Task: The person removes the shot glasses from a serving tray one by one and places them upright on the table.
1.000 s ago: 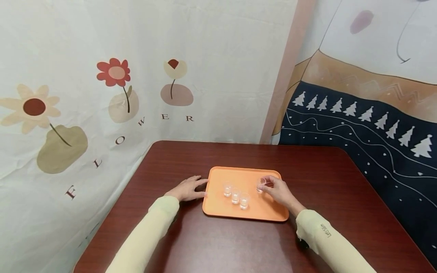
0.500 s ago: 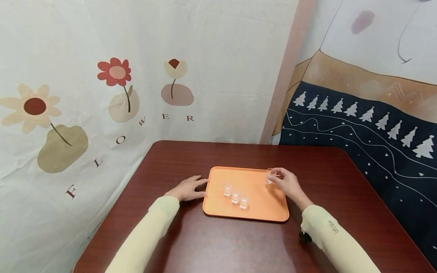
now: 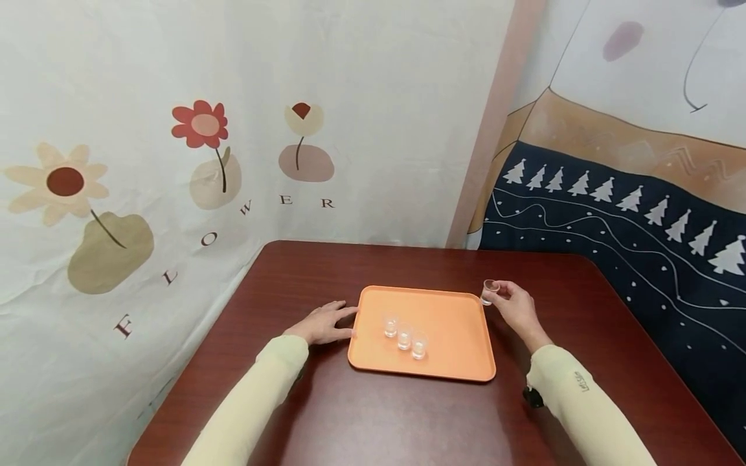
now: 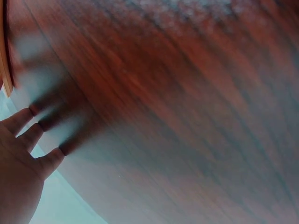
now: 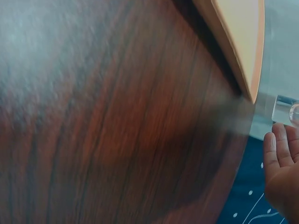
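Note:
My right hand [image 3: 519, 312] pinches a small clear shot glass [image 3: 487, 293] just past the right back corner of the orange tray [image 3: 454, 323]. In the right wrist view the same glass [image 5: 281, 110] shows at the right edge, beyond the fingertips. Three more clear shot glasses stand on the tray in a slanting row: one at the left [image 3: 391, 326], one in the middle [image 3: 405, 338], one at the right [image 3: 418, 348]. My left hand [image 3: 322, 324] touches the tray's left edge with its fingers spread. In the left wrist view several of its fingers [image 4: 49, 161] rest on the table.
The dark red wooden table [image 3: 408, 421] surrounds the tray on all sides. Behind it hangs a pale cloth [image 3: 373, 129] printed with flowers. A dark blue printed cloth [image 3: 583, 226] is at the right.
My right hand has carried the shot glass from above the tray to the right and back, past the tray's edge. The left hand and the three other glasses stay in place.

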### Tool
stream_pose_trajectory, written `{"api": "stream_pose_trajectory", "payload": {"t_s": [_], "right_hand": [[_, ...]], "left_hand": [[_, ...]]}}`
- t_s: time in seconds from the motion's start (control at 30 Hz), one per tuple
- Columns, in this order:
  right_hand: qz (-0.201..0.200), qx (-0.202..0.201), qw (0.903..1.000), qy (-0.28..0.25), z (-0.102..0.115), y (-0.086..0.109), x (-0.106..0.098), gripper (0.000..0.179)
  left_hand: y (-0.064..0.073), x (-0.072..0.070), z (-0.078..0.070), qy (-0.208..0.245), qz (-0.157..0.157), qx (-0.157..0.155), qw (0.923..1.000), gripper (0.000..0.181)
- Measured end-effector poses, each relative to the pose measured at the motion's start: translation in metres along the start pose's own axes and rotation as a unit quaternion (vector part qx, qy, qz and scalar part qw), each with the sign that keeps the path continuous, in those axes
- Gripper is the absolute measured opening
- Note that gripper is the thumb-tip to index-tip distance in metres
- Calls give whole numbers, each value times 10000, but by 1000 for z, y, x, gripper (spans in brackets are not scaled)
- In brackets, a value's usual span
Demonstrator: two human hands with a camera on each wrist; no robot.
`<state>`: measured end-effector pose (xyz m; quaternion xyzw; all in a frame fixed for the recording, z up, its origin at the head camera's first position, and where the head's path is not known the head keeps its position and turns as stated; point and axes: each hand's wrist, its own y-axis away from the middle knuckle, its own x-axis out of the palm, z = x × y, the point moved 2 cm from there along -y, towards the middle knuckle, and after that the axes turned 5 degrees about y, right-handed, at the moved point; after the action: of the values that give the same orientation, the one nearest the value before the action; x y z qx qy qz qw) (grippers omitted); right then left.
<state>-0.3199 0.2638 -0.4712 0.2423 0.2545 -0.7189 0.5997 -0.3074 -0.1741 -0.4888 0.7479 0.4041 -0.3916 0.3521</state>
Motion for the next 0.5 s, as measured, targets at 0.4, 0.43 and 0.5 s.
{"api": "stream_pose_trajectory", "payload": {"t_s": [0.4, 0.43, 0.5], "right_hand": [[-348, 646, 9973, 36, -26, -7, -10, 53], [-356, 674, 9971, 41, -28, -7, -10, 53], [-379, 721, 9967, 53, -30, -7, -10, 54]], "left_hand": [[-1, 3, 3, -30, 59, -59, 10000, 69], [-1, 3, 2, -17, 51, -52, 10000, 69], [-1, 2, 1, -8, 32, -41, 10000, 69]]}}
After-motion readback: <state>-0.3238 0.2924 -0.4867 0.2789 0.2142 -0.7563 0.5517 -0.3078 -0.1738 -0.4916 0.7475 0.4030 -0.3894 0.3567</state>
